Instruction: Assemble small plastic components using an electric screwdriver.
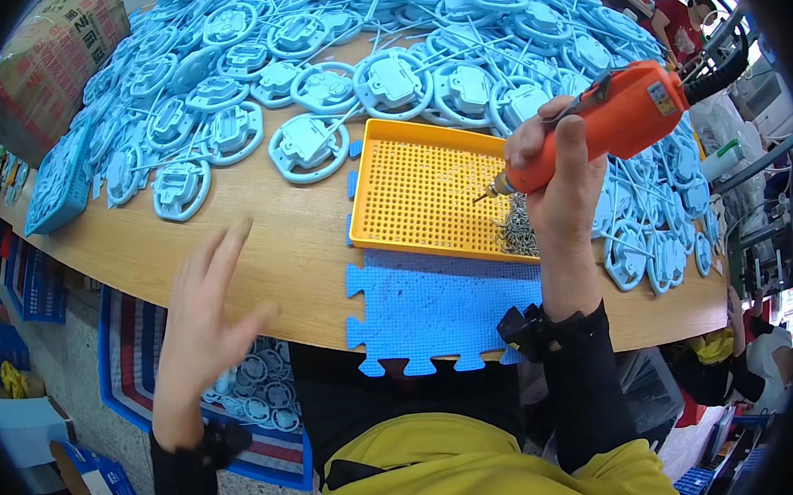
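My right hand (562, 176) is wrapped round an orange electric screwdriver (622, 117), its thin bit angled down to the left over a yellow perforated tray (414, 237). Small metal screws (518, 230) lie heaped at the tray's right end. Over the front left of the wooden table, my left hand (212, 302) is held in the air, fingers apart, with nothing in it. Ahead of that hand lie light-blue round plastic parts (308, 146), each with a raised boxy centre. A blue foam mat (451, 303) lies at the table's front edge, before the tray.
A great pile of the blue parts (454, 23) covers the far side of the table (285, 228). At the left stand a blue basket (57, 193) and a taped carton (57, 64). Below the edge, a striped bag (138, 358) holds more parts. People are at the far right.
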The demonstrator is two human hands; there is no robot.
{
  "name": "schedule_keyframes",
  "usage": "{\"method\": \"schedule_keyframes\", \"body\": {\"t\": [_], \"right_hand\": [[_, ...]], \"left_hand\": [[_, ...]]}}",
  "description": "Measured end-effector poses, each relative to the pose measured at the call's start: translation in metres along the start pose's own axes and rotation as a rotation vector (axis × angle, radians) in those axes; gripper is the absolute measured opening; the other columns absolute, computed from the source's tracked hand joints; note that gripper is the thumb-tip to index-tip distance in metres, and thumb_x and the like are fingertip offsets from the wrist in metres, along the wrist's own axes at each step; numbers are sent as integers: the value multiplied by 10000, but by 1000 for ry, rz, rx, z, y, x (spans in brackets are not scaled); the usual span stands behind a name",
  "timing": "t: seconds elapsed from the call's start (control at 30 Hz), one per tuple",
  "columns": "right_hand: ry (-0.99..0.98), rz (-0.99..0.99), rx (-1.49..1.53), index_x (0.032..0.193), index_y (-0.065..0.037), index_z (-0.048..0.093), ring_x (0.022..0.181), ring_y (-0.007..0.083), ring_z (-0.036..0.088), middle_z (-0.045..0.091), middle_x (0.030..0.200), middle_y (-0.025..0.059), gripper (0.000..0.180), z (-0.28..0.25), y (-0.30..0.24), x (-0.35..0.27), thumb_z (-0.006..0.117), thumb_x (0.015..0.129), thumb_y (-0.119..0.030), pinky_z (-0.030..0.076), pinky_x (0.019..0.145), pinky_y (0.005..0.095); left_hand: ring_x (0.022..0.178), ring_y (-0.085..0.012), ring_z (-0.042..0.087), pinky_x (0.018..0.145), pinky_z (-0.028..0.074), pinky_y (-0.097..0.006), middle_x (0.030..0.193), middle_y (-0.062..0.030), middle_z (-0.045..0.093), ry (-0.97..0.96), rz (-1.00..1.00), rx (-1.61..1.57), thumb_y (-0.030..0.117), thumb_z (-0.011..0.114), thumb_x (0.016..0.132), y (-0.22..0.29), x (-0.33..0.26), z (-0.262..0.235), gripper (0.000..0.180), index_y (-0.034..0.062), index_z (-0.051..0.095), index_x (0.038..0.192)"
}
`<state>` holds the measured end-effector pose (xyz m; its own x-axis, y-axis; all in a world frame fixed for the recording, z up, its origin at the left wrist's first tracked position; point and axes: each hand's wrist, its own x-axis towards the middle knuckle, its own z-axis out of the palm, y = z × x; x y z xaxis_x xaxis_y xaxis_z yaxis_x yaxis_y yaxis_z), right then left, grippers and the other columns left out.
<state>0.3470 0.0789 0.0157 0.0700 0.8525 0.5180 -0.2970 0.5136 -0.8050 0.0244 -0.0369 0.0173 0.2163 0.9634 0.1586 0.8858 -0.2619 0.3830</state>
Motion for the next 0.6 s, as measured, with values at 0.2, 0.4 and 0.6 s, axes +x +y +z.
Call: {"method": "schedule_keyframes", "body": {"t": [0.2, 0.4, 0.6], "right_hand": [[8, -9, 106, 995, -65, 504, 575, 140, 527, 544, 671, 36, 358, 5, 7, 3, 674, 873, -356, 431, 544, 281], [1, 13, 168, 984, -58, 493, 561, 135, 549, 561, 668, 48, 346, 6, 15, 4, 702, 861, -305, 457, 528, 258], [-41, 56, 63, 959, -81, 509, 613, 129, 511, 546, 693, 20, 410, 3, 17, 3, 676, 854, -440, 434, 617, 307]], "left_hand": [[1304, -351, 384, 1070, 335, -395, 1438, -184, 360, 79, 108, 6, 91, 703, 727, -46, 115, 42, 776, 85, 364, 1425], [1286, -320, 403, 1038, 376, -360, 1410, -142, 402, -85, 113, -35, 94, 670, 766, -40, 155, 44, 706, 98, 385, 1412], [1022, -322, 501, 906, 416, -378, 1076, -185, 495, 16, 79, -9, 106, 626, 710, -26, 111, 42, 712, 37, 398, 1381]]}}
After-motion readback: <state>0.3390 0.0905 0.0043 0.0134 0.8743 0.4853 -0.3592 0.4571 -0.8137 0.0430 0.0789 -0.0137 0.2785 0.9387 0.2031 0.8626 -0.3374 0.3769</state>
